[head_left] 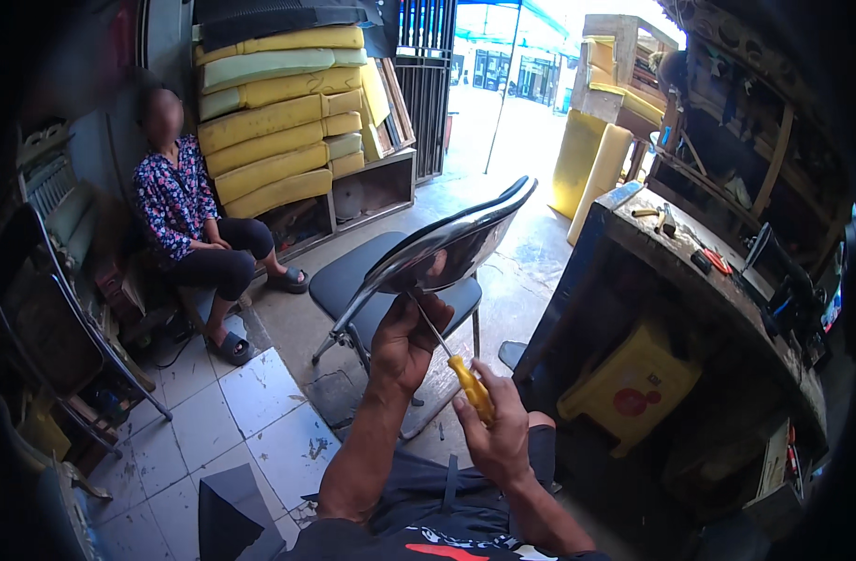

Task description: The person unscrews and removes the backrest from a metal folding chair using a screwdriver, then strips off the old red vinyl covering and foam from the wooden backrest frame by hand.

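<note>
My left hand (404, 341) grips the lower edge of a curved, shiny dark seat shell (456, 245) and holds it up in front of me, tilted with its far end raised. In my right hand (496, 425) is a screwdriver with a yellow handle (471, 385). Its thin metal shaft (430, 327) points up and left to the underside of the shell, close to my left thumb. Both forearms rise from the lower edge over my dark-clothed lap.
A black padded chair (353, 280) stands just behind the shell. A person (189, 220) in a flowered top sits at the left. Stacked yellow foam cushions (278, 112) fill shelves behind. A cluttered workbench (690, 262) runs along the right, a yellow bin (624, 393) under it.
</note>
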The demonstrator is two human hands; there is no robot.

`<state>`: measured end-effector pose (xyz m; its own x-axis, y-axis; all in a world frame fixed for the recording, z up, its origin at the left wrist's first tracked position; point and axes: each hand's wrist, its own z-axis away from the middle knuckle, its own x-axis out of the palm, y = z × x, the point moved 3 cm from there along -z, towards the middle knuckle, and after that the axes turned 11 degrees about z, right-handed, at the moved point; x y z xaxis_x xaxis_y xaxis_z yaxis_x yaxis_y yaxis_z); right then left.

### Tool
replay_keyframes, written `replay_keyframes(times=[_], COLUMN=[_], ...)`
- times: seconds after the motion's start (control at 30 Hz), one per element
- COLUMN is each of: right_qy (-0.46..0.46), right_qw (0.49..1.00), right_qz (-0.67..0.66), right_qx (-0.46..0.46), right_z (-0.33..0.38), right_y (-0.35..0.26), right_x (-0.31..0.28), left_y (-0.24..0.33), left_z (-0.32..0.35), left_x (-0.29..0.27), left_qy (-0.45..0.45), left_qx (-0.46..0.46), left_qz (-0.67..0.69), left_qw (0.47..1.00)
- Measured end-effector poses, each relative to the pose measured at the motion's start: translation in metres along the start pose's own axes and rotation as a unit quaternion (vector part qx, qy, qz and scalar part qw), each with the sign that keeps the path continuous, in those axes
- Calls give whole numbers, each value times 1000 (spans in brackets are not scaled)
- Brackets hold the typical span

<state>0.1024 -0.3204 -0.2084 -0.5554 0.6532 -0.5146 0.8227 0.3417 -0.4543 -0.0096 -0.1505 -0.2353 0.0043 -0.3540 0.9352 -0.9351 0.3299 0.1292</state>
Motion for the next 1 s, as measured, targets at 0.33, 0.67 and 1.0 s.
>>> replay_keyframes(times=[0.33, 0.67, 1.0], right_qy=[-151, -74, -35], right_qw=[926, 996, 965], right_qz=[-243, 6, -142], right_qx=[248, 50, 219], right_z=[13, 8, 17], right_y=[7, 5, 36], right_x=[11, 12, -11], left_y=[16, 20, 56], left_z=[1, 15, -35], left_x=[-5, 25, 75], left_qy=[79, 172, 119], left_qx=[-40, 60, 359], left_qz=[-173, -495, -807], left_qw=[981, 849, 455])
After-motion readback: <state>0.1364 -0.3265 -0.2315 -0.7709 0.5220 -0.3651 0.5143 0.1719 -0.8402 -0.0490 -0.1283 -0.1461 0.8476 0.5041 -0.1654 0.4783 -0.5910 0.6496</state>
